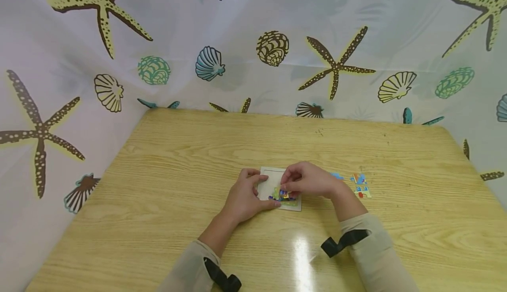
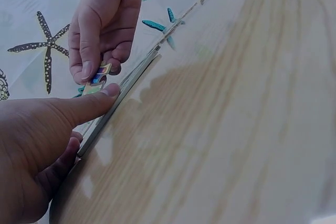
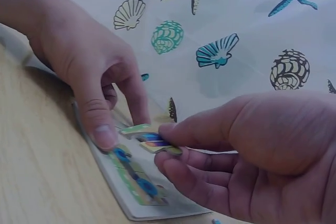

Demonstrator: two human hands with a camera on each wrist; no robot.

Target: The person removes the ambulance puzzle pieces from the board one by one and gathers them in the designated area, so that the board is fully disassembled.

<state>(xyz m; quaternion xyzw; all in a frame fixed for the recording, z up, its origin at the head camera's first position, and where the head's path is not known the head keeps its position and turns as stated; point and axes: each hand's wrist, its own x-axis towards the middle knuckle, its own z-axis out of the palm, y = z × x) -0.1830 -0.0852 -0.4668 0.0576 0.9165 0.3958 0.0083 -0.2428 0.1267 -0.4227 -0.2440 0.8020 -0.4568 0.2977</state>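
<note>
A thin pale puzzle board (image 1: 273, 175) lies on the wooden table, with a few joined pieces (image 3: 137, 179) showing green and blue wheel shapes along its near side. My left hand (image 1: 243, 197) holds the board at its left, thumb on the near edge and fingers at the far left side. Between thumb and fingers, my right hand (image 1: 313, 180) pinches a colourful jigsaw piece (image 3: 153, 141) of blue, purple and orange. That piece is tilted close over the joined pieces, near the left thumb. In the left wrist view the same piece (image 2: 98, 77) shows beyond the thumb tip.
Several loose jigsaw pieces (image 1: 361, 185) lie on the table (image 1: 158, 186) to the right of the board, one blue piece (image 1: 336, 175) partly behind the right wrist. A white curtain (image 1: 245, 19) printed with shells and starfish hangs behind the table and at both sides.
</note>
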